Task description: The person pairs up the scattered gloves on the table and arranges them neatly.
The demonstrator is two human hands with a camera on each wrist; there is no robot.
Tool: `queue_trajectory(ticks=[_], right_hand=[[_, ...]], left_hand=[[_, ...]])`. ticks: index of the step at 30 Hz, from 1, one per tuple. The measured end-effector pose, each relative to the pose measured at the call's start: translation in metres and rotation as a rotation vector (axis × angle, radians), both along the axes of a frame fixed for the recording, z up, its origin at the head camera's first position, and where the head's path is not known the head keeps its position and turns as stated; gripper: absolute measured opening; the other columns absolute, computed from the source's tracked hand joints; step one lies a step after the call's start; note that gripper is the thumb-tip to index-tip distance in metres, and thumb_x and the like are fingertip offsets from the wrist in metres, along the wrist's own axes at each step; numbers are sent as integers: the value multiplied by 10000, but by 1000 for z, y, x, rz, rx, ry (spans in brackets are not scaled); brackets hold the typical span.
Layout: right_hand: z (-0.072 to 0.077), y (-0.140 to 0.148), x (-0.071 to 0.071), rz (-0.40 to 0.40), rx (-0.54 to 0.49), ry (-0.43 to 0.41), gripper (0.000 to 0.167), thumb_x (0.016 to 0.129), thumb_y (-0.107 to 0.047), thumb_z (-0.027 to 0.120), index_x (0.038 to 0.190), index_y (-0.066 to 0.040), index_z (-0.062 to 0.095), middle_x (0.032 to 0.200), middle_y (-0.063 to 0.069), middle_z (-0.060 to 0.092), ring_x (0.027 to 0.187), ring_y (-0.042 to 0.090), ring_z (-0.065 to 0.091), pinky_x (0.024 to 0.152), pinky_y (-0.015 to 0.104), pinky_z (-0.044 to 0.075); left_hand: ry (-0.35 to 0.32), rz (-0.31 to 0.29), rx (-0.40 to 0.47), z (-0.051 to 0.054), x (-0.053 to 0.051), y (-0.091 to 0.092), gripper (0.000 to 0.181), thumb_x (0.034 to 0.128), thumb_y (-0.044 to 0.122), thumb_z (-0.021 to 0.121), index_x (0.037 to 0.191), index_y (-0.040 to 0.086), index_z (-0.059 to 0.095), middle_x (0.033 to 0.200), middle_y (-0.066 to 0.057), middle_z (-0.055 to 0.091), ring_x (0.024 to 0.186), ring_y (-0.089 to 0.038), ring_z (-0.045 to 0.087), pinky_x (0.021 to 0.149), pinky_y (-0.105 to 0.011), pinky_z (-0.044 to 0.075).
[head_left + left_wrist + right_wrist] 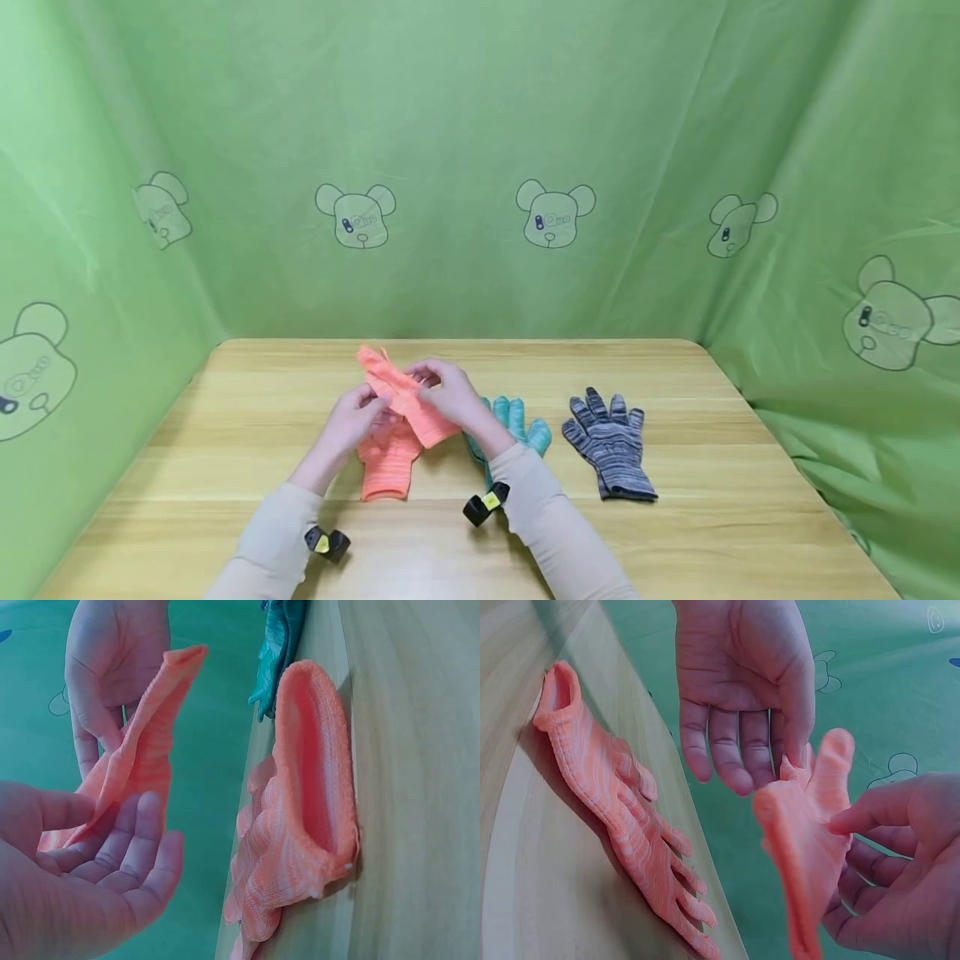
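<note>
An orange knit glove [397,390] is held up off the table between both hands. My left hand [356,419] pinches its edge between thumb and fingers. At the glove's other side, my right hand [452,393] pinches the fabric between thumb and fingertips. In the left wrist view, the cuff end of the held glove [154,742] stands up flattened. A second orange glove [387,477] lies on the table below the hands, its cuff toward the person. That glove's cuff [315,847] gapes in the left wrist view. Its upper part is partly hidden in the head view.
A teal glove [517,417] lies right of the orange ones, partly covered by the right forearm. Farther right is a grey-and-black striped glove [617,450], fingers pointing away. The wooden table [750,517] is bordered by green curtains [457,283] at the back and sides.
</note>
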State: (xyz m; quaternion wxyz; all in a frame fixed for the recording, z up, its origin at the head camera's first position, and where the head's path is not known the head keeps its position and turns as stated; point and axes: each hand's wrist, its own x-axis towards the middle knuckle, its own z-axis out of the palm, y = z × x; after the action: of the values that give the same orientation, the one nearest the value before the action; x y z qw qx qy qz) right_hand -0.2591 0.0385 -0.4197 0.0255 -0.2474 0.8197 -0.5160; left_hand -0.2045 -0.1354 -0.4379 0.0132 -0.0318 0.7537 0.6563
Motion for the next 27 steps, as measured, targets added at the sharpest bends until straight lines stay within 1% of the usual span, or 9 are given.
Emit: queue_trajectory(ticks=[3,5,8,10,12,15,17,21,27], right_hand=[[0,-1,1,13,-30,-26,368,813,98,577,1154,-4,670,997,172,682,891,196,612,771,203,501],[1,-1,1,28,-64,-68,372,825,91,579,1178,-1,656,1009,181,672,895,179,603,768,198,497],[-1,-1,1,70,-148,-148,383,850,77,586,1228,22,618,1001,175,645,867,133,579,743,185,488],[-2,0,0,98,-200,-200,402,862,68,585,1262,32,588,979,133,625,843,103,564,713,175,477],[-3,0,-1,127,-250,-249,422,873,65,578,1293,44,556,949,74,598,793,87,537,644,174,448],[-2,1,0,146,-289,-301,445,873,69,558,1316,37,534,918,1,565,731,75,496,565,181,388],[-2,1,0,149,-308,-328,447,875,69,549,1320,26,534,910,-18,553,694,82,459,535,192,348],[-1,1,1,136,-342,-363,440,875,65,557,1313,21,540,913,-22,550,681,90,445,531,192,349],[-2,0,-1,107,-380,-366,416,871,46,592,1285,51,551,914,-19,560,746,81,523,592,187,430]], left_hand=[[-7,8,27,1,0,-1,233,1006,85,469,1142,-88,546,876,-78,684,783,-142,664,811,-383,592],[-6,8,28,1,1,-2,232,1012,93,461,1135,-88,540,847,-49,675,772,-140,658,818,-393,589],[-5,13,16,2,0,-3,241,1015,108,459,1138,-80,547,795,-4,660,745,-128,641,804,-389,586],[2,10,10,3,0,-5,252,1015,112,459,1150,-83,546,773,17,653,729,-114,631,788,-375,585],[5,5,10,3,0,-6,254,1014,112,462,1152,-85,544,753,30,646,717,-104,623,774,-367,585],[0,-1,16,4,0,-7,238,1011,109,466,1128,-84,540,734,42,638,703,-96,617,772,-368,588],[-5,1,14,4,-1,-7,221,1011,109,466,1107,-76,540,723,43,633,698,-100,618,778,-383,590],[-11,6,8,5,-1,-7,199,1010,111,469,1075,-60,546,710,31,629,698,-118,623,760,-386,589],[0,8,-36,7,0,-11,224,1005,115,473,1103,-71,552,753,2,634,708,-110,605,719,-338,574]])
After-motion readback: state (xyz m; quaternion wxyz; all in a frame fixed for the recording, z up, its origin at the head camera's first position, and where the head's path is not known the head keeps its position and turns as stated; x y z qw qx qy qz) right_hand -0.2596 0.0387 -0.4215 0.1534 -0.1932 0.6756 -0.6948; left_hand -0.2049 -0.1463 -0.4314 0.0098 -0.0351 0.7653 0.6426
